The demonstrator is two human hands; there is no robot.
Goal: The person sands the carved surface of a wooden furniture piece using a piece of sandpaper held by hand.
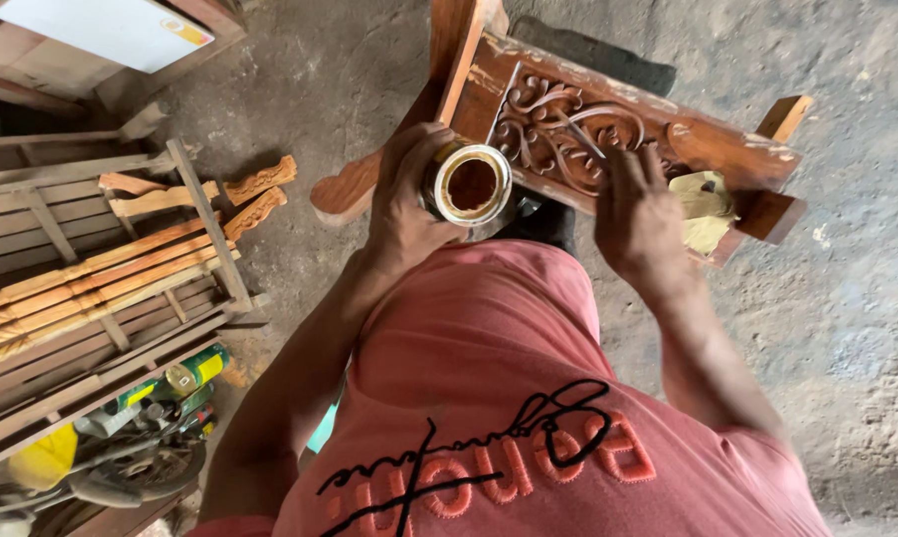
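**Tin in my left hand, right hand on the carving**

Far left: a slatted wooden rack (91,298) holding turned, twisted wooden rods (81,283). Below it, on the floor, a clutter of tools, with a green and yellow spray can (195,370) and a yellow container (43,455) among them. Just right of the rack, loose carved wooden trim pieces (232,194) lie on the concrete floor (847,328).

Centre: my left hand (404,199) is wrapped around a small open tin (469,184), fingers clamped on its side. Reddish-brown stuff shows inside. The tin sits just in front of the near edge of the carved wooden panel (578,124), above my pink shirt (489,398).

Right: my right hand (636,214) rests on the panel's scrollwork relief, fingers together and pointing up over the carving. I cannot tell whether they pinch anything. A yellowish rag (706,207) lies just beside that hand, on the panel's lower right part.
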